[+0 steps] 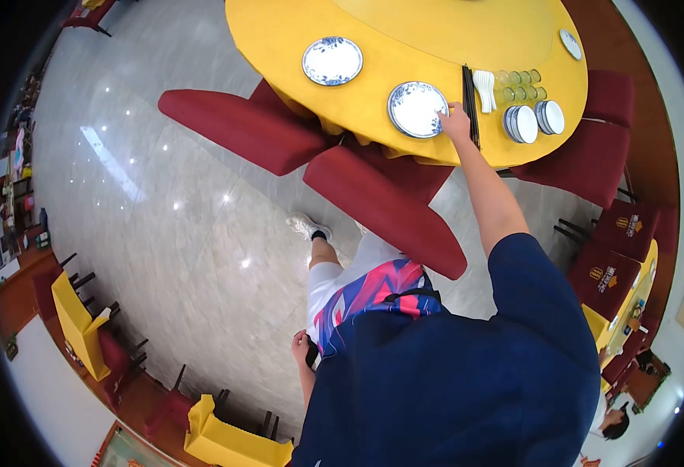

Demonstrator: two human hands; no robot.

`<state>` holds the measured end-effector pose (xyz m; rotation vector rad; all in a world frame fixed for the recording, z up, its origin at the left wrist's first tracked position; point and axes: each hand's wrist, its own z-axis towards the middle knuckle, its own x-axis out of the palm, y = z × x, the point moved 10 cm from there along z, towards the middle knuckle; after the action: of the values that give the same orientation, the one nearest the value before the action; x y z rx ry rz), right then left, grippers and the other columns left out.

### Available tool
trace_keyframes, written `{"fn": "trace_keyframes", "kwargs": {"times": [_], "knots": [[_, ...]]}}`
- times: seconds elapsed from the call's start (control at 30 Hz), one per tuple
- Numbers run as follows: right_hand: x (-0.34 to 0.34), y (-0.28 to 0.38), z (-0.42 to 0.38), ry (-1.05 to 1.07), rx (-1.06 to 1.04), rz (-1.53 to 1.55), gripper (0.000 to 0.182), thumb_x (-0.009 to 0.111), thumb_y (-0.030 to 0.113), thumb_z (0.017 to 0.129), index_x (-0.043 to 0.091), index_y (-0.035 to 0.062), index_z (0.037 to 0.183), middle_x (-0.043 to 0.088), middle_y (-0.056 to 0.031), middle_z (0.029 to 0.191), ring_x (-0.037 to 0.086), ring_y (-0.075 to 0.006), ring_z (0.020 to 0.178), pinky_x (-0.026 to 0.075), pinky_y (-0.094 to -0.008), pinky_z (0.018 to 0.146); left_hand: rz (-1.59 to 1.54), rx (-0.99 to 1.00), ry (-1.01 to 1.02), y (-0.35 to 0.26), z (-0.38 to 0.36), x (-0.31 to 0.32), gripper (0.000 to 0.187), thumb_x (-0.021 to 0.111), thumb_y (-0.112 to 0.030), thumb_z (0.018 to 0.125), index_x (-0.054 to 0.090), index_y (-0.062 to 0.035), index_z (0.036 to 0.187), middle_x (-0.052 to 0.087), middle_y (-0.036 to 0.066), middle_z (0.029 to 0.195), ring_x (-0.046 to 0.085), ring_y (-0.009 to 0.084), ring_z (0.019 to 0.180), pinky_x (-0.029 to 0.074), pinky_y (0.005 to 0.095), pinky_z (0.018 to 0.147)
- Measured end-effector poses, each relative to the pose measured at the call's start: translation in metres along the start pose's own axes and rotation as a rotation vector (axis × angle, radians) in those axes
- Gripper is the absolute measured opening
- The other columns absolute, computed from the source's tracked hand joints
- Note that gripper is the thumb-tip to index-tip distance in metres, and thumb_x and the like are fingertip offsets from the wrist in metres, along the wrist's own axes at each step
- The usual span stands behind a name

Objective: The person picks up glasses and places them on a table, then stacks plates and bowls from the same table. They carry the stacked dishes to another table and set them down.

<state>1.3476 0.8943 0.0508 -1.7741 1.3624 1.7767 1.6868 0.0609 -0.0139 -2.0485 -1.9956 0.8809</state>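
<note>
My right hand [455, 123] reaches out over the round table to a white plate with blue floral decoration [416, 110]. The thumb lies on the plate's right rim and the other fingers are curled at its edge. Just right of the hand are a bundle of black chopsticks [470, 105] and white soup spoons [483, 89]. My left hand [300, 345] hangs low beside my hip with its fingers curled. Something black [311, 352] shows against it, and I cannot tell what it is.
A yellow cloth [279, 35] covers the table. Another patterned plate [332, 61], glasses [519, 93] and stacked white bowls [521, 124] stand on it. Red chairs [385, 206] line the near edge, one between me and the table. A further plate [570, 44] lies at the right.
</note>
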Motion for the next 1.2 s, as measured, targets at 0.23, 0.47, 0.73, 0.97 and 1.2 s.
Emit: {"fn": "trace_keyframes", "kwargs": {"times": [0.23,0.47,0.73,0.97,1.2], "knots": [[0.018,-0.02,0.007,-0.108,0.169,0.122,0.046,0.067,0.016,0.08,0.06,0.013,0.125,0.064,-0.0195,0.116,0.059,-0.0306,0.113,0.047,-0.0397,0.093,-0.153,0.237,-0.083,-0.03,0.075,-0.076,0.02,0.06,-0.006,0.09,0.066,-0.003,0.109,0.063,0.002,0.084,0.056,0.009,0.068,0.046,0.0232,0.061],[0.093,-0.067,-0.004,0.112,0.521,0.853,0.03,0.061,0.0,0.085,0.057,-0.006,0.114,0.065,-0.0148,0.106,0.066,-0.0248,0.09,0.057,-0.0413,0.071,0.071,0.14,0.031,-0.118,0.116,-0.147,0.02,0.059,-0.007,0.091,0.066,-0.0054,0.109,0.062,0.001,0.082,0.056,0.0085,0.066,0.046,0.0235,0.058],[0.108,-0.037,-0.056,0.008,0.681,1.06,0.029,0.055,0.003,0.091,0.052,-0.002,0.12,0.062,-0.0136,0.108,0.062,-0.0248,0.093,0.055,-0.0411,0.078,0.157,0.009,0.123,-0.273,0.218,-0.172,0.019,0.054,-0.012,0.094,0.065,-0.0139,0.109,0.056,-0.003,0.075,0.054,0.0069,0.061,0.043,0.023,0.05],[0.122,0.02,-0.068,-0.084,0.641,1.345,0.041,0.057,-0.001,0.088,0.043,-0.0012,0.126,0.059,-0.0152,0.111,0.063,-0.0241,0.092,0.056,-0.0392,0.071,0.295,0.132,0.075,-0.444,0.263,-0.122,0.018,0.055,-0.013,0.095,0.065,-0.0143,0.109,0.053,-0.005,0.074,0.047,0.0036,0.056,0.041,0.0212,0.049],[0.102,0.114,-0.022,0.001,0.48,1.261,0.045,0.062,0.004,0.088,0.044,-0.0022,0.129,0.062,-0.0146,0.104,0.064,-0.0203,0.087,0.056,-0.0347,0.069,0.484,0.184,0.309,-0.543,0.275,-0.035,0.021,0.057,-0.01,0.093,0.064,-0.0093,0.112,0.049,-0.003,0.071,0.044,0.0044,0.055,0.039,0.0208,0.049]]}}
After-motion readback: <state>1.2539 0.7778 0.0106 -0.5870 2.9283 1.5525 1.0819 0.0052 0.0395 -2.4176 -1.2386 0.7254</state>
